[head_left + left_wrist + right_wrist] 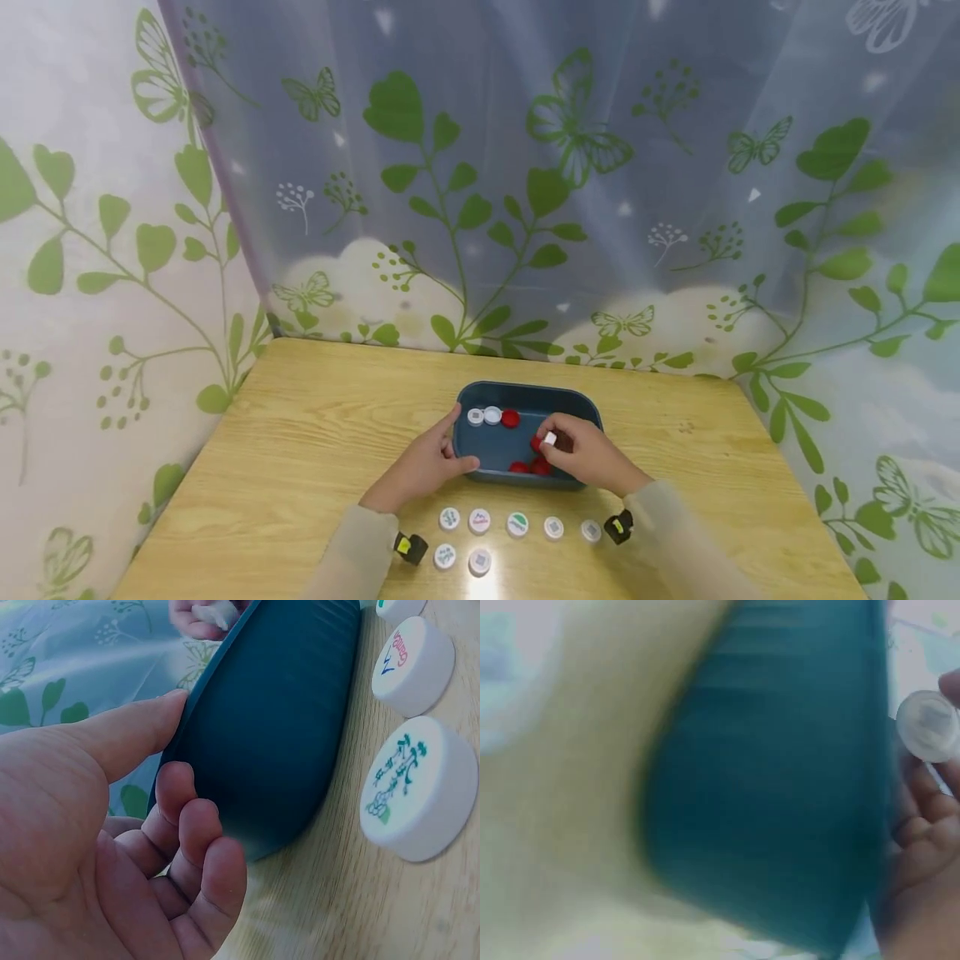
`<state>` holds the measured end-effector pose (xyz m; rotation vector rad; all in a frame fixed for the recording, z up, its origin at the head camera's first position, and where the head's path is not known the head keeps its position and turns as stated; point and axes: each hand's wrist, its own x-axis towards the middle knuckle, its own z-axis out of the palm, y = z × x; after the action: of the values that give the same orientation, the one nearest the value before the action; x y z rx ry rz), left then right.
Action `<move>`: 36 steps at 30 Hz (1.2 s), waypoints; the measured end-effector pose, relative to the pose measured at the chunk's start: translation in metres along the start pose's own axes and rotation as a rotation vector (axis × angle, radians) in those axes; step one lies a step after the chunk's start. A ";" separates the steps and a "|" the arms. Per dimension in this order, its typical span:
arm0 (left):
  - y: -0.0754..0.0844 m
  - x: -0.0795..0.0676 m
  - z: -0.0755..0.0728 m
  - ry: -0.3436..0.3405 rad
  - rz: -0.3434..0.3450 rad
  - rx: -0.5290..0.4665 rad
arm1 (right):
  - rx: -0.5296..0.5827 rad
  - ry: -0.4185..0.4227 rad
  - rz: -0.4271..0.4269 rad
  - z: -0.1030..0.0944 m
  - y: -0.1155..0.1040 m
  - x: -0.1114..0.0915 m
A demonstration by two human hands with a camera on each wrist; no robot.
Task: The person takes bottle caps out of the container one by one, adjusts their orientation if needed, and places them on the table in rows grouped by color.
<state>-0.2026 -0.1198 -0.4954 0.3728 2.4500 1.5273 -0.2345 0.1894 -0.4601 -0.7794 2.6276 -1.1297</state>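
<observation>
A dark blue rectangular bin (517, 482) stands on the table, with white bottle caps (476, 417) and red bottle caps (511, 419) inside. My left hand (426, 461) holds the bin's left end, its thumb at the near rim and a fingertip at the far left corner. In the left wrist view, the other fingers (201, 825) curl beside the outer wall. Over the right part of the bin, my right hand (581, 450) pinches a white bottle cap (928, 726) between thumb and fingers. Red caps lie below that hand, which partly hides them.
Several white printed bottle caps (479, 522) lie on the wooden table (330, 417) in two loose rows in front of the bin. A leaf-and-butterfly patterned curtain (480, 208) hangs behind the table and along both sides.
</observation>
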 end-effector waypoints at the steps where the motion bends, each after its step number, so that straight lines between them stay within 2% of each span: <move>1: 0.000 0.000 -0.001 0.005 0.003 -0.002 | 0.049 0.027 0.006 0.004 0.004 -0.002; 4: -0.001 0.000 -0.002 0.005 0.006 -0.001 | 0.128 0.116 0.037 0.013 0.014 -0.005; 7: -0.002 0.001 -0.003 0.002 0.007 -0.008 | 0.160 0.164 0.080 0.017 0.017 -0.004; 11: -0.004 0.001 -0.003 0.020 -0.010 -0.029 | 0.169 0.149 0.100 0.016 0.016 -0.002; 18: -0.008 0.002 -0.002 0.034 -0.042 -0.029 | 0.116 0.106 0.104 0.016 0.014 -0.003; 27: -0.003 -0.002 -0.002 0.034 -0.068 -0.005 | 0.079 0.095 0.077 0.017 0.015 -0.004; 31: -0.003 -0.002 -0.001 0.034 -0.070 0.000 | 0.085 0.118 0.065 0.017 0.018 -0.003; 36: -0.005 -0.002 -0.001 0.032 -0.064 -0.001 | 0.122 0.191 0.064 0.015 0.012 -0.012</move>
<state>-0.2009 -0.1231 -0.4990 0.2689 2.4605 1.5199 -0.2244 0.1933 -0.4794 -0.5857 2.6805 -1.3938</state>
